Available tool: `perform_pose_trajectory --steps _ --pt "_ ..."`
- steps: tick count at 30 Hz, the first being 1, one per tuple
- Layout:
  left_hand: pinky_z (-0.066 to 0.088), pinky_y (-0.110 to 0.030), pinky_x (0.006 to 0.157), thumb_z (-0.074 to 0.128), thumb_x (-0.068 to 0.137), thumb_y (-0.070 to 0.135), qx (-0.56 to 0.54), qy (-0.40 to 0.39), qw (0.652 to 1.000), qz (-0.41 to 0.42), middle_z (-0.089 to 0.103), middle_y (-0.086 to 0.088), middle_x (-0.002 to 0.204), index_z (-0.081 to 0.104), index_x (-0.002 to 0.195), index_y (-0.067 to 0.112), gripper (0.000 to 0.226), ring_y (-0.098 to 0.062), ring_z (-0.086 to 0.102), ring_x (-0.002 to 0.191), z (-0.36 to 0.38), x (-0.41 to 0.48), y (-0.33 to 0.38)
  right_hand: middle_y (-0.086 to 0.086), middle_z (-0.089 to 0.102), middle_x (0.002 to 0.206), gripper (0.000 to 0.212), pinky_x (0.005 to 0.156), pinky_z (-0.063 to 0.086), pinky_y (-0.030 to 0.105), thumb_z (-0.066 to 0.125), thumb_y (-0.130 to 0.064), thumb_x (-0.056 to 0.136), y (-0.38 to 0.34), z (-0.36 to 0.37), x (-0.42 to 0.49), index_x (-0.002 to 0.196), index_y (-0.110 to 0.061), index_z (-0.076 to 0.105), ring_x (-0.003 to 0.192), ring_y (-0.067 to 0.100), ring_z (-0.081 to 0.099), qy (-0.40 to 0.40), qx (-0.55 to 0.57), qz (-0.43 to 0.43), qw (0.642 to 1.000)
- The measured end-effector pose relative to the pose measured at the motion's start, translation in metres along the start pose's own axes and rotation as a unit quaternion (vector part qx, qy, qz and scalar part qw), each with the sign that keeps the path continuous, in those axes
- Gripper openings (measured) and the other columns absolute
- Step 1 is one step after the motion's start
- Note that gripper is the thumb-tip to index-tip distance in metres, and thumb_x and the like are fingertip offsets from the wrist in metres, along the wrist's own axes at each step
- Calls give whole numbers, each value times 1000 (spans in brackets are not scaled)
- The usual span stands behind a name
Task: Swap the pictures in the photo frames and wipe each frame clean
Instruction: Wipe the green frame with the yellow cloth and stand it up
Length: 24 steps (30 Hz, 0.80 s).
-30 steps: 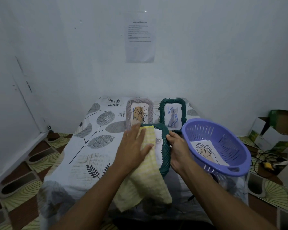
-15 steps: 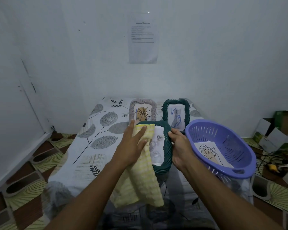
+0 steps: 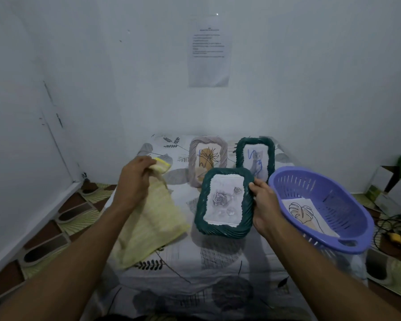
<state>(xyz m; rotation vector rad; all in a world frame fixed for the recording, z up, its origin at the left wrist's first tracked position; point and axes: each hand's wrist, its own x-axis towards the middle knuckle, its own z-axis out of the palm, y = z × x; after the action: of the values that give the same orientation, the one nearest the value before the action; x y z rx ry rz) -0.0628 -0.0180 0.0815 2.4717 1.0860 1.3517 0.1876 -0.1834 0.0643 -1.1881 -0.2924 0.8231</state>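
Observation:
My right hand grips the right edge of a dark green woven photo frame with a grey rose picture, tilted above the table. My left hand is closed on a yellow cloth, held off to the left, apart from that frame; the cloth hangs down to the table. Standing at the back are a grey woven frame with an orange flower picture and a second green frame with a cat picture.
A purple plastic basket on the table's right side holds a loose leaf drawing. The table wears a leaf-print cloth. Cardboard boxes and cables lie on the floor to the right. A printed sheet hangs on the wall.
My left hand has pulled the yellow cloth off the rose frame and moved it left. The frame's picture is now fully uncovered; my right hand still holds the frame.

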Motion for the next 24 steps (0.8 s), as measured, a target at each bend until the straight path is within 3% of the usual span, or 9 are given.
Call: perform_pose_trajectory --steps 2,5,7,12,17,19,21,24 --pt "40 -26 93 52 80 -2 -3 -27 1000 -10 66 -20 114 70 104 -2 30 -32 62 105 4 -13 -15 14 68 110 26 72 54 38 43 -8 101 4 4 -1 121 -6 60 89 29 65 -5 7 7 1000" --pt "37 -34 103 50 87 14 -9 -186 980 -73 60 -16 129 68 111 5 31 -31 56 119 33 -63 -41 12 67 115 30 69 52 34 43 -7 101 9 8 -2 128 -6 57 92 27 64 -16 6 12 1000" --pt "34 -44 108 53 93 21 51 -250 964 -75 56 -7 136 66 116 15 28 -28 51 125 52 -95 -52 13 64 123 33 71 53 35 44 -8 100 11 9 -1 132 -7 54 99 29 64 -19 4 14 1000" --pt "38 -48 102 29 91 45 126 -215 968 -10 58 -7 133 66 117 16 54 -28 52 124 63 -108 -51 14 66 121 31 74 54 36 45 -8 100 12 8 6 129 -7 57 95 28 65 -25 6 12 1000" --pt "36 -49 104 21 91 51 105 -252 962 15 56 -8 136 62 123 15 63 -26 51 126 67 -105 -30 10 70 108 28 75 55 38 44 -8 100 14 9 10 122 -8 61 90 27 65 -51 -6 0 999" --pt "32 -45 108 19 93 53 43 -244 969 -20 55 -3 137 58 128 16 64 -19 48 127 67 -95 -16 10 71 106 27 73 55 38 44 -8 100 12 11 10 121 -9 62 89 27 66 -63 -4 -5 998" --pt "41 -36 99 28 99 47 -100 -198 969 -104 61 -3 127 61 123 15 52 -15 53 116 61 -79 4 12 70 109 27 74 55 38 44 -8 101 11 15 11 120 -10 62 90 28 66 -79 -3 -11 997" --pt "51 -30 76 31 101 43 -348 -194 880 -258 68 -2 105 65 112 19 43 -19 63 93 48 -50 38 14 69 111 24 77 56 40 44 -9 100 9 25 12 117 -12 62 91 27 66 -110 1 -21 994"
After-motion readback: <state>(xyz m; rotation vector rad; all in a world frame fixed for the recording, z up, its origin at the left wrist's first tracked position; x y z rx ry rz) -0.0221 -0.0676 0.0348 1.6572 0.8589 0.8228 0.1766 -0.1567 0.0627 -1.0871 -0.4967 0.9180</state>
